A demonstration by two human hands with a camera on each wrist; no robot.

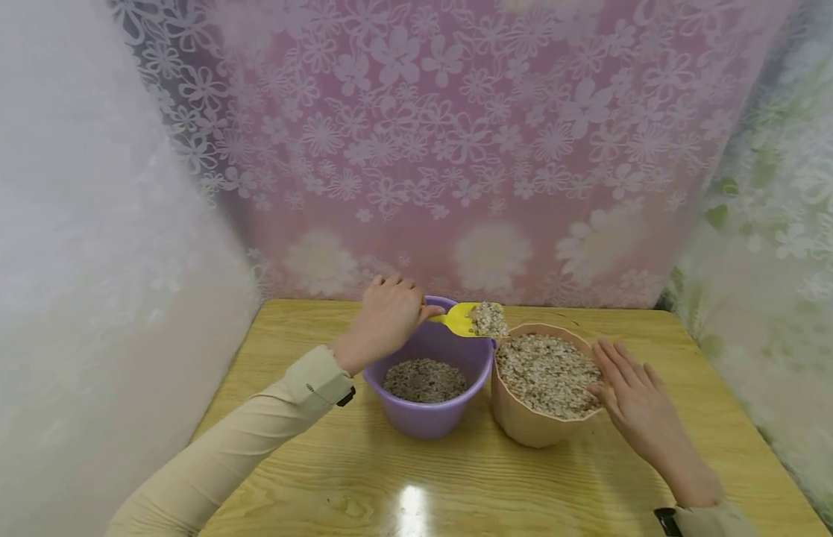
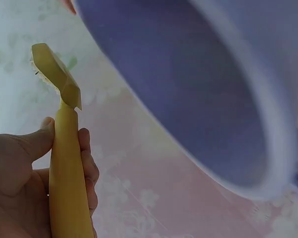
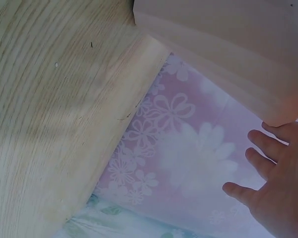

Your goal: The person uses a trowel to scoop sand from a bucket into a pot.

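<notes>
My left hand (image 1: 391, 317) grips the handle of a yellow scoop (image 1: 460, 321), held over the far right rim of a purple bucket (image 1: 426, 419). Small mottled beige bits (image 1: 489, 320), like gravel or grain, lie heaped on the scoop's blade. In the left wrist view the fingers wrap the thick handle (image 2: 68, 173). Inside the bucket, similar bits (image 1: 424, 380) cover the bottom. To its right stands a peach pot (image 1: 532, 429), filled nearly to the rim with the same bits (image 1: 549, 375). My right hand (image 1: 643, 410), fingers extended, rests at the pot's right rim.
Both containers stand close together on a wooden table (image 1: 309, 462). A pink floral curtain (image 1: 416, 149) hangs behind the table's back edge. Pale sheets (image 1: 87, 261) flank the left and right sides. A few tiny specks (image 3: 92, 44) lie on the tabletop.
</notes>
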